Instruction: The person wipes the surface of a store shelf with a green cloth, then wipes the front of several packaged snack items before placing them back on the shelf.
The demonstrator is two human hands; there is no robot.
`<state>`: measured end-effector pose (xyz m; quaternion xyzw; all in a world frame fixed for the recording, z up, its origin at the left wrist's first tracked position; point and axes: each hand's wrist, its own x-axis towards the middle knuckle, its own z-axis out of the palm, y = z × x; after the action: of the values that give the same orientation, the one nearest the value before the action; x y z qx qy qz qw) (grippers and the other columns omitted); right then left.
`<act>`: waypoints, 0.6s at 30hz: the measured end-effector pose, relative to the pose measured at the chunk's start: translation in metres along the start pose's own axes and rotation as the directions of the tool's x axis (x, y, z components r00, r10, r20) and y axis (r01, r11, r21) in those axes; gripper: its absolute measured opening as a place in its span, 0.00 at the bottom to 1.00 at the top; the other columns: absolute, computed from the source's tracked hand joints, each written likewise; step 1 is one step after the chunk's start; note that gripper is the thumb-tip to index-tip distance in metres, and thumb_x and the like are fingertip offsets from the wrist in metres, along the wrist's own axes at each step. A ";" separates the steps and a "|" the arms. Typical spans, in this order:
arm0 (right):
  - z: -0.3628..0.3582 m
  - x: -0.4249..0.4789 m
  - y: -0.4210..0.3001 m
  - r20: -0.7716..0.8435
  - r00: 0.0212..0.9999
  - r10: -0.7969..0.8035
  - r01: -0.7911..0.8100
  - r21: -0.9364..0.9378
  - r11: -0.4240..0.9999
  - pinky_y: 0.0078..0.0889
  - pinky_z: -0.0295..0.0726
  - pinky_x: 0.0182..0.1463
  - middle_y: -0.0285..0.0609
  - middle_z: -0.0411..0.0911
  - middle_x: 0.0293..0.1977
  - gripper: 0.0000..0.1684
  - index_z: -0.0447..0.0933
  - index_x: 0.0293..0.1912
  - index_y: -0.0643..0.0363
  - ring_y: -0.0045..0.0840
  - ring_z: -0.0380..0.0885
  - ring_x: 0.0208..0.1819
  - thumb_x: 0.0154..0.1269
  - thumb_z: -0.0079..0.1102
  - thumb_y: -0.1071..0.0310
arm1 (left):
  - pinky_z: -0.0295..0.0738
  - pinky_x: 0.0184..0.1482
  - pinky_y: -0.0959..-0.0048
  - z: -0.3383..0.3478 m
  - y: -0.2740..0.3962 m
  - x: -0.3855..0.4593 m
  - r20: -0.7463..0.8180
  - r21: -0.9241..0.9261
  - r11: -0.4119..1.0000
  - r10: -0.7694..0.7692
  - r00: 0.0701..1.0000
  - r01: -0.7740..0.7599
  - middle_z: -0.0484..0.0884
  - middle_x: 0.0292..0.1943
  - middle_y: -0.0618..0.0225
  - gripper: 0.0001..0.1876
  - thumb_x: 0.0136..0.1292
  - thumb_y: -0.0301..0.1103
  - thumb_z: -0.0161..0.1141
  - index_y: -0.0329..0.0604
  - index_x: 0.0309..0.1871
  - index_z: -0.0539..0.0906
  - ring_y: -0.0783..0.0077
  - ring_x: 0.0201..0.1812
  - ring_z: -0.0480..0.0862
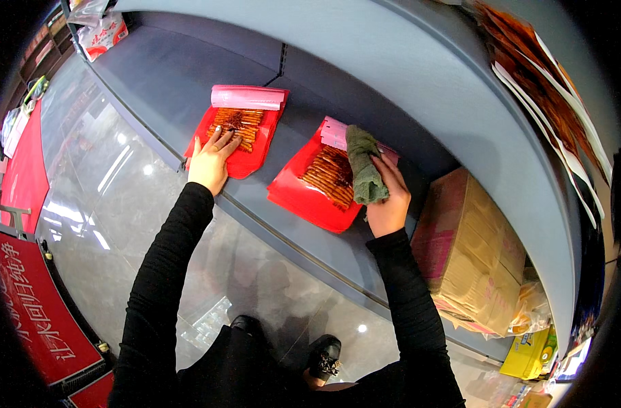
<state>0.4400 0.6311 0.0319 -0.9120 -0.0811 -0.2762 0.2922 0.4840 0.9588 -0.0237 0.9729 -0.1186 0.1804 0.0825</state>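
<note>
Two red snack packets lie on the grey metal shelf (172, 76), each with a pink strip along its far end and brown snack sticks showing on its front. On the left packet (249, 158) rests my left hand (213, 158), palm down with fingers apart. My right hand (392, 196) grips a folded dark green cloth (364, 166). The cloth hangs over the right side of the right packet (300, 183) and covers part of its pink strip and front. Whether the cloth touches that packet, I cannot tell.
A cardboard box (484, 255) stands on the shelf at the right, with a yellow package (527, 352) beyond it. Another grey shelf (443, 76) overhangs the back. A plastic bag (103, 33) sits at the far left end. Red display panels (45, 311) stand across the tiled floor (137, 204).
</note>
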 end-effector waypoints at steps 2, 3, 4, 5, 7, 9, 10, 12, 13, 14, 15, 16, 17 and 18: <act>0.002 -0.001 0.001 0.012 1.000 -0.001 0.001 0.014 1.000 0.31 0.71 0.56 0.51 0.75 0.51 0.24 0.76 0.50 0.63 0.37 0.75 0.54 0.50 0.57 0.82 | 0.49 0.66 0.41 -0.001 0.004 -0.004 0.016 -0.029 0.999 -0.017 1.000 0.018 0.71 0.61 0.61 0.27 0.53 0.23 0.48 0.51 0.59 0.74 0.56 0.67 0.62; 0.003 -0.001 0.002 0.025 1.000 0.004 -0.004 0.025 1.000 0.31 0.72 0.56 0.51 0.75 0.51 0.23 0.76 0.49 0.63 0.37 0.75 0.54 0.49 0.57 0.82 | 0.48 0.66 0.41 -0.002 0.006 -0.005 0.018 -0.038 0.999 -0.023 1.000 0.023 0.70 0.61 0.61 0.28 0.52 0.23 0.48 0.50 0.59 0.74 0.55 0.67 0.62; 0.004 -0.002 0.003 0.050 0.999 0.018 -0.020 0.044 0.999 0.31 0.72 0.56 0.51 0.75 0.51 0.23 0.76 0.49 0.63 0.37 0.75 0.54 0.49 0.57 0.82 | 0.47 0.66 0.41 -0.003 0.009 -0.007 0.020 -0.047 0.998 -0.028 0.999 0.029 0.70 0.62 0.60 0.28 0.51 0.22 0.49 0.50 0.60 0.73 0.54 0.68 0.61; 0.006 -0.002 0.004 0.059 0.998 0.017 -0.019 0.044 0.999 0.31 0.72 0.56 0.51 0.75 0.52 0.23 0.76 0.49 0.63 0.38 0.75 0.54 0.49 0.57 0.82 | 0.46 0.66 0.41 -0.004 0.011 -0.008 0.022 -0.055 0.998 -0.034 0.999 0.035 0.69 0.62 0.60 0.29 0.50 0.22 0.49 0.49 0.60 0.73 0.54 0.68 0.60; 0.010 -0.004 0.008 0.076 0.997 0.016 -0.019 0.039 0.999 0.31 0.72 0.56 0.50 0.75 0.52 0.24 0.77 0.49 0.62 0.38 0.75 0.54 0.48 0.57 0.82 | 0.45 0.67 0.40 -0.006 0.018 -0.009 -0.047 -0.091 0.994 -0.065 0.997 0.061 0.70 0.62 0.59 0.30 0.47 0.21 0.49 0.47 0.59 0.73 0.53 0.68 0.60; 0.010 -0.004 0.008 0.040 0.999 0.021 -0.021 -0.015 1.000 0.32 0.72 0.56 0.50 0.75 0.52 0.24 0.77 0.49 0.62 0.39 0.74 0.54 0.48 0.58 0.82 | 0.50 0.66 0.43 -0.016 0.035 -0.010 -0.145 -0.208 0.978 -0.060 0.988 0.029 0.72 0.58 0.57 0.31 0.43 0.19 0.51 0.44 0.57 0.74 0.52 0.65 0.63; 0.011 -0.003 0.008 0.011 1.000 0.015 -0.015 -0.032 0.999 0.32 0.72 0.57 0.50 0.75 0.52 0.24 0.77 0.49 0.61 0.39 0.74 0.54 0.47 0.58 0.82 | 0.54 0.66 0.46 -0.018 0.050 -0.014 -0.148 -0.312 0.950 -0.029 0.988 -0.019 0.72 0.57 0.56 0.30 0.43 0.19 0.51 0.43 0.55 0.75 0.52 0.64 0.64; 0.009 0.002 0.005 -0.047 0.999 -0.024 0.024 -0.012 1.000 0.33 0.71 0.57 0.50 0.75 0.52 0.25 0.77 0.48 0.60 0.40 0.74 0.55 0.47 0.58 0.82 | 0.60 0.64 0.50 -0.016 0.088 -0.025 -0.145 -0.415 0.899 0.085 0.986 -0.139 0.73 0.55 0.55 0.27 0.44 0.20 0.52 0.42 0.54 0.75 0.52 0.62 0.67; 0.008 0.004 0.002 -0.054 0.998 -0.042 0.043 0.015 0.999 0.33 0.71 0.58 0.49 0.75 0.52 0.25 0.77 0.48 0.60 0.40 0.73 0.55 0.46 0.59 0.82 | 0.63 0.63 0.52 -0.015 0.109 -0.031 -0.134 -0.414 0.886 0.169 0.977 -0.210 0.73 0.54 0.55 0.25 0.46 0.22 0.52 0.42 0.53 0.75 0.52 0.61 0.68; 0.010 0.004 -0.001 -0.017 0.998 -0.059 0.060 0.074 0.995 0.33 0.70 0.58 0.49 0.75 0.52 0.25 0.78 0.48 0.59 0.39 0.73 0.55 0.46 0.59 0.81 | 0.61 0.63 0.51 -0.012 0.128 -0.037 -0.118 -0.447 0.860 0.216 0.969 -0.246 0.73 0.54 0.55 0.23 0.49 0.24 0.53 0.42 0.53 0.76 0.52 0.61 0.68; 0.010 0.003 -0.005 0.113 0.988 -0.106 0.093 0.120 0.988 0.35 0.69 0.59 0.48 0.74 0.53 0.26 0.78 0.49 0.57 0.39 0.71 0.56 0.45 0.58 0.81 | 0.60 0.64 0.51 -0.009 0.144 -0.042 -0.109 -0.487 0.826 0.265 0.958 -0.284 0.73 0.55 0.55 0.21 0.51 0.27 0.54 0.43 0.52 0.76 0.52 0.60 0.68; 0.008 0.002 -0.008 0.243 0.958 -0.151 0.112 0.168 0.979 0.36 0.67 0.61 0.46 0.73 0.55 0.27 0.78 0.49 0.55 0.40 0.70 0.58 0.45 0.58 0.81 | 0.59 0.64 0.50 -0.002 0.156 -0.045 -0.072 -0.462 0.841 0.281 0.957 -0.282 0.73 0.55 0.56 0.20 0.54 0.30 0.54 0.43 0.52 0.76 0.52 0.60 0.68; 0.007 0.001 -0.012 0.366 0.911 -0.189 0.114 0.218 0.969 0.37 0.66 0.62 0.45 0.72 0.56 0.28 0.78 0.49 0.53 0.40 0.68 0.59 0.44 0.57 0.81 | 0.57 0.64 0.49 0.006 0.164 -0.048 -0.034 -0.438 0.854 0.295 0.955 -0.280 0.73 0.55 0.56 0.19 0.56 0.34 0.54 0.44 0.52 0.76 0.52 0.60 0.68; 0.021 -0.007 -0.011 0.416 0.851 -0.321 0.311 0.093 0.946 0.44 0.65 0.62 0.42 0.70 0.57 0.24 0.78 0.50 0.50 0.40 0.66 0.61 0.50 0.55 0.74 | 0.55 0.65 0.46 0.014 0.164 -0.054 0.017 -0.445 0.864 0.269 0.963 -0.233 0.73 0.55 0.57 0.19 0.57 0.36 0.53 0.45 0.52 0.76 0.51 0.60 0.67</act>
<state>0.4405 0.6528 0.0191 -0.9210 -0.2945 -0.1141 0.2280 0.3965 0.8103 -0.0371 0.9117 -0.2849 0.1199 0.2708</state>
